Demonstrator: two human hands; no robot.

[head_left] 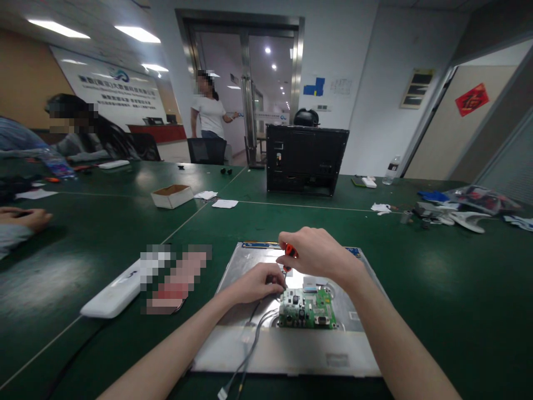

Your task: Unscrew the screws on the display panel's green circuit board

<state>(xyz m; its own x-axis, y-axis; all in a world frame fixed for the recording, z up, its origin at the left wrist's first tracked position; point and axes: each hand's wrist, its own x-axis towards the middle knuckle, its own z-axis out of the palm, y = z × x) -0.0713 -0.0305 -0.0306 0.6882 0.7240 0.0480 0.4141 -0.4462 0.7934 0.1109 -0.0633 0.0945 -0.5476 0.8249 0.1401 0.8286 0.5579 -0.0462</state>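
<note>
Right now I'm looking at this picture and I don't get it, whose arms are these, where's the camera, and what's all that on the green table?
The single picture comes from a camera worn on a person's head, looking forward and down, so the two bare arms are that person's own. There is no machine.

The right hand grips a small screwdriver with an orange handle, tip pointing down. The left hand rests by the tip, fingers pinched close to it.

Beneath them a flat metal panel lies on the green table. A green circuit board sits on it, with grey cables trailing off the near edge.

Further back stand a black monitor housing and a small cardboard box. Other people sit on the left, and one stands by the door.
</note>
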